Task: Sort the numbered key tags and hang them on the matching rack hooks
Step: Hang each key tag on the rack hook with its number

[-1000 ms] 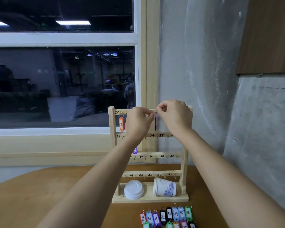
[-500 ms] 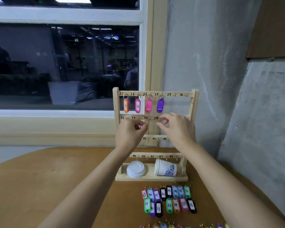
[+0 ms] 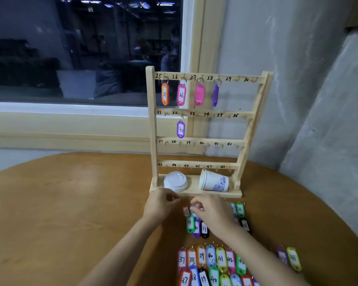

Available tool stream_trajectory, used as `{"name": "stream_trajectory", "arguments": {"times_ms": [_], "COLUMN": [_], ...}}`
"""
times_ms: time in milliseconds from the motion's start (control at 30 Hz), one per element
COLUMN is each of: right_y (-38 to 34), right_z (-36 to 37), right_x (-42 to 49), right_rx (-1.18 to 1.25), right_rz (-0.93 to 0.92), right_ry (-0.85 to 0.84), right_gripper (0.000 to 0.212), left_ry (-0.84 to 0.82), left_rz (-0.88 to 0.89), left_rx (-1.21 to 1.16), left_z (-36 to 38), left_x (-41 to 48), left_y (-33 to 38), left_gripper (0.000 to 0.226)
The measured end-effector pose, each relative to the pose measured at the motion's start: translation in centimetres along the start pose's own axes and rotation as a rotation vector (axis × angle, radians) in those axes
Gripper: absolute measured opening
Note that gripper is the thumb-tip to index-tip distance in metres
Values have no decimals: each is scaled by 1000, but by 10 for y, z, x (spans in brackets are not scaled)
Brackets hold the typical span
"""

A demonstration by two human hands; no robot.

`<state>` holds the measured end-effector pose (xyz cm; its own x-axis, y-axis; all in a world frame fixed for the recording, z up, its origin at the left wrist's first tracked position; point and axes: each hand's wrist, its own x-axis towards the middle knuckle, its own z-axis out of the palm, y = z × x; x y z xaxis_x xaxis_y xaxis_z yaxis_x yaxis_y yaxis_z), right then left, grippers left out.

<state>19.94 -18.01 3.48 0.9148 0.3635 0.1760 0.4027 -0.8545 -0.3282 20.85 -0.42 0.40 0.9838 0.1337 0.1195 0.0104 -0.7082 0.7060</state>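
Round wooden table (image 3: 70,203) bears the rack (image 3: 153,124), five hung tags (image 3: 181,95) on it: four on the top rail, one at 32. Before its base the left hand (image 3: 160,206) curls, contents unclear; the right hand (image 3: 215,215) pinches a loose tag (image 3: 197,208) — among the unsorted key tags (image 3: 211,259) lying flat

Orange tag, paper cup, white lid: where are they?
orange tag (image 3: 165,94), head view, on its label
paper cup (image 3: 214,181), head view, on its side
white lid (image 3: 175,180), head view, on its top

Head-worn wide view, facing forward and down, close over table (image 3: 70,203) and rack (image 3: 194,141)
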Motion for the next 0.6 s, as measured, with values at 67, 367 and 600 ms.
{"name": "stream_trajectory", "arguments": {"times_ms": [67,367,600], "right_y": [4,10,8], "right_z": [11,25,28], "right_x": [-3,0,3], "right_rx": [-11,22,12], "right_rz": [6,-3,-29], "right_ry": [-40,-90,-88], "right_gripper": [22,20,20], "left_ry": [-59,-152,-87], "left_rz": [23,167,138], "left_rx": [-5,109,63], "left_z": [8,23,25], "left_x": [2,13,18], "left_y": [-5,0,-5], "left_gripper": [13,12,7]}}
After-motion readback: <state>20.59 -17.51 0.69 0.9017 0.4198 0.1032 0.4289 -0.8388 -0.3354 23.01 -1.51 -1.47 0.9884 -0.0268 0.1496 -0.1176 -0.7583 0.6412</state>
